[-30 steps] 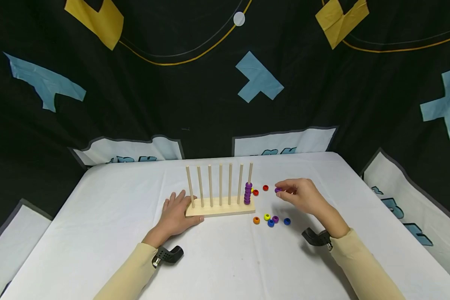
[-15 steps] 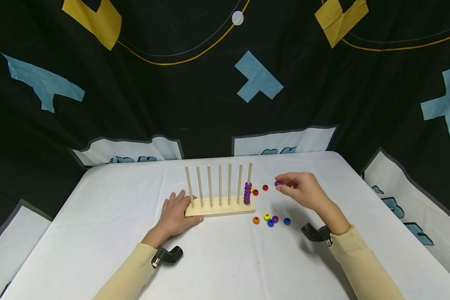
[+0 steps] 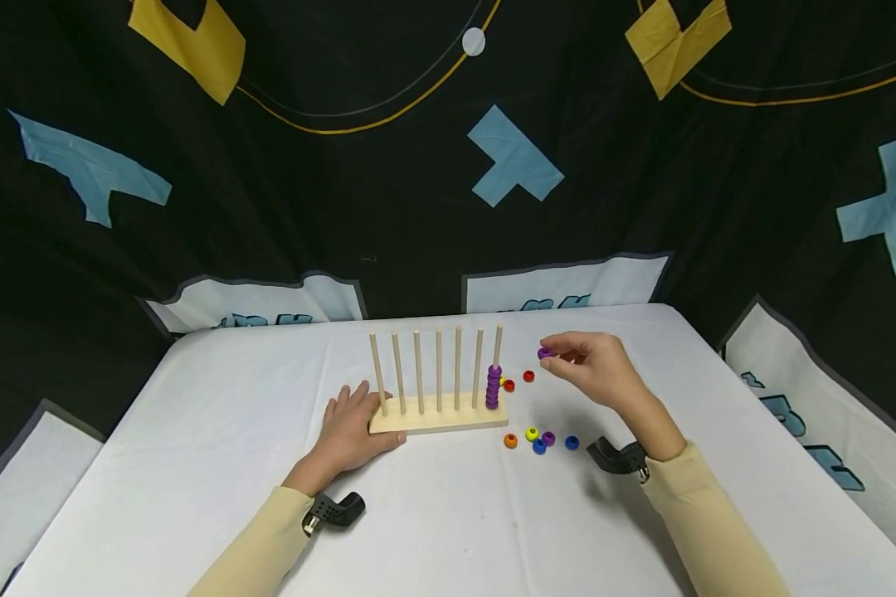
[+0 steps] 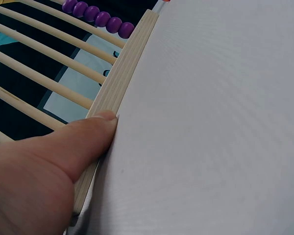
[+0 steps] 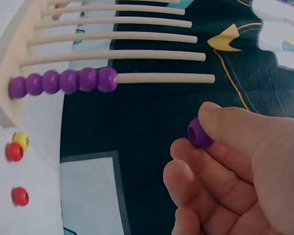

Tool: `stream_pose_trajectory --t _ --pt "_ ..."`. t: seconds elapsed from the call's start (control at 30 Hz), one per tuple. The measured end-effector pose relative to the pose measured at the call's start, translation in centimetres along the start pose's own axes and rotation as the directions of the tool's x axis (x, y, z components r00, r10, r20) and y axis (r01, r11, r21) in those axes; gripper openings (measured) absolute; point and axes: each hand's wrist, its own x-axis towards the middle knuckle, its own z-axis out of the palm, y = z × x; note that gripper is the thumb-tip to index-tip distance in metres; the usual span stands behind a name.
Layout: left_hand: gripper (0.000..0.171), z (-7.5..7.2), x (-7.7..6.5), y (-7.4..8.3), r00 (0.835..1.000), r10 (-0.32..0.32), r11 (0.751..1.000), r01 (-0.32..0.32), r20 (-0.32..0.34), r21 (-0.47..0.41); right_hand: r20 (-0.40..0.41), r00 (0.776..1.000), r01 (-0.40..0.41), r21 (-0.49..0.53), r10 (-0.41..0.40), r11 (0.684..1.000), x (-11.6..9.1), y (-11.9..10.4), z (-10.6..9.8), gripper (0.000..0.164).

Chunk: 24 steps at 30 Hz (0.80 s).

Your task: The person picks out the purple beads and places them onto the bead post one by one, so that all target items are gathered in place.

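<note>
A wooden peg stand [image 3: 436, 419] with a row of upright pegs is on the white table. Several purple beads [image 3: 493, 388] are stacked on its rightmost peg, whose upper part is bare. My left hand [image 3: 347, 435] holds the stand's left end, thumb along the front edge of the base; the left wrist view shows the thumb [image 4: 90, 142] pressed there, the other fingers out of sight. To the right of the stand, my right hand [image 3: 597, 369] pinches a purple bead [image 5: 200, 133] between thumb and fingers, raised above the table, its hole showing in the right wrist view.
Two red beads [image 3: 528, 376] and a partly hidden yellow one lie right of the stand. Nearer are an orange bead [image 3: 511, 441], a yellow bead [image 3: 532, 434], a loose purple bead [image 3: 548, 439] and two blue beads [image 3: 572, 443]. A black curtain [image 3: 388, 215] hangs behind.
My right hand has lifted the pinched purple bead higher and shifted slightly left toward the stand. The left hand and the stand have stayed in place.
</note>
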Motion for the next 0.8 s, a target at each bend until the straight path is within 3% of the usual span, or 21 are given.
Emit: stream_pose_trajectory --t 0.5,0.8 --pt "0.073 0.0 0.0 0.0 1.000 -0.005 1.000 0.005 -0.003 0.000 -0.074 0.997 0.011 0.077 -0.006 0.997 1.5 -2.0 0.4 0.025" --pt "0.073 0.2 0.0 -0.1 1.000 0.002 1.000 -0.002 -0.008 0.002 -0.142 0.990 0.006 0.189 0.021 0.982 2.7 -3.8 1.1 0.027"
